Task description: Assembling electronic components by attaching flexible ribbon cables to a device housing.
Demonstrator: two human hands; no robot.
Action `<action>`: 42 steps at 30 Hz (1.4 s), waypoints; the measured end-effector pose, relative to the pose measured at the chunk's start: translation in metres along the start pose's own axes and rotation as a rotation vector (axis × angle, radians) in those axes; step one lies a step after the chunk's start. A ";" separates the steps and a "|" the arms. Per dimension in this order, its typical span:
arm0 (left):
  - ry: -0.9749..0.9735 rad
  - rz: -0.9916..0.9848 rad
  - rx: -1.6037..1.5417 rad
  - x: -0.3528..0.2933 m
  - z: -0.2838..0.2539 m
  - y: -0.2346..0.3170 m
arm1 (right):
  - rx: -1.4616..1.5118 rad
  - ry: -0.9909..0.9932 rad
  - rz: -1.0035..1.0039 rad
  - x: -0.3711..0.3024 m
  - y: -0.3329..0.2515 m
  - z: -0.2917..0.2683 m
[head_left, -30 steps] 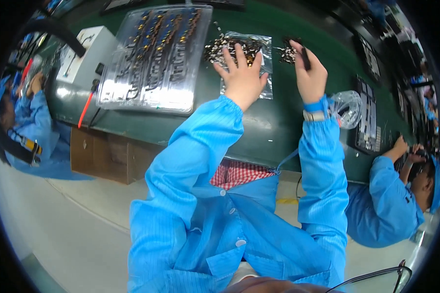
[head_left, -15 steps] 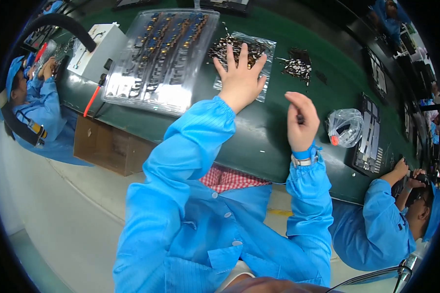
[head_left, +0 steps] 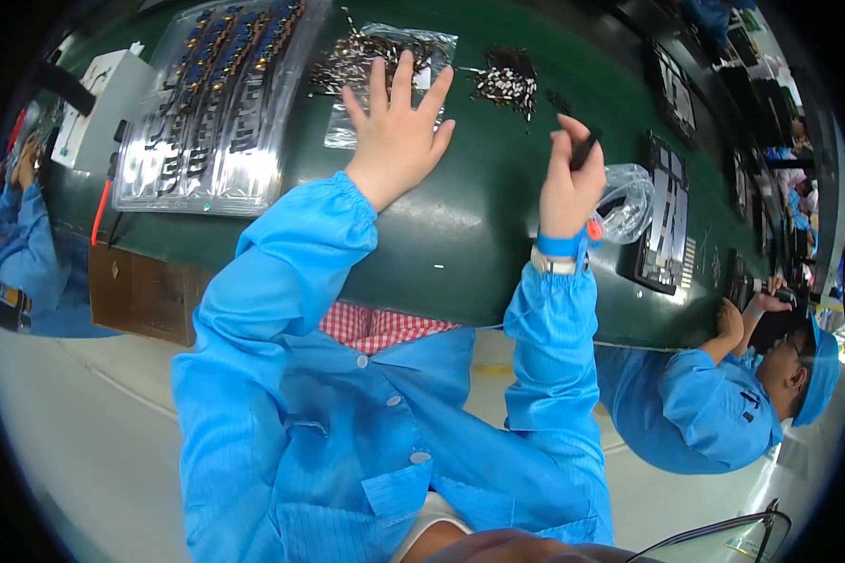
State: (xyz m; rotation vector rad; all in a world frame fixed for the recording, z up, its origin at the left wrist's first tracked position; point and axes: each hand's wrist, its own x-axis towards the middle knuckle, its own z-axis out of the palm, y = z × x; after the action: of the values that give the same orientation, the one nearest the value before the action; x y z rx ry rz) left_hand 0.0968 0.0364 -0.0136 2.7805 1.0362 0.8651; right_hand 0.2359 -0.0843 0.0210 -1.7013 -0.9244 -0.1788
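the right hand [head_left: 569,197], fingers pinching a dark piece [head_left: 585,150], is now nearer black bits [head_left: 559,101]; the left hand [head_left: 394,150] splays, seemingly empty.

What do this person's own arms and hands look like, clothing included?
Both arms wear loose, shiny, faintly striped bright blue sleeves, gathered at the cuffs. The left hand and right hand are ungloved. The right wrist carries a blue band and a pale strap.
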 end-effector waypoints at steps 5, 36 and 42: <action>0.027 0.203 -0.140 -0.004 -0.016 0.012 | -0.253 -0.002 0.026 0.016 0.033 0.012; -0.202 0.144 -0.193 -0.021 -0.019 -0.001 | -1.279 -0.345 0.050 0.079 0.038 0.024; -0.190 0.151 -0.195 -0.020 -0.017 -0.001 | -1.255 -0.297 0.056 0.080 0.039 0.016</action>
State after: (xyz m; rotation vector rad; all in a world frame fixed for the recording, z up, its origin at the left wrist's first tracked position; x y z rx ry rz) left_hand 0.0748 0.0222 -0.0089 2.7351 0.6825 0.6581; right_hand 0.3100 -0.0337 0.0299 -2.9616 -1.0487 -0.5617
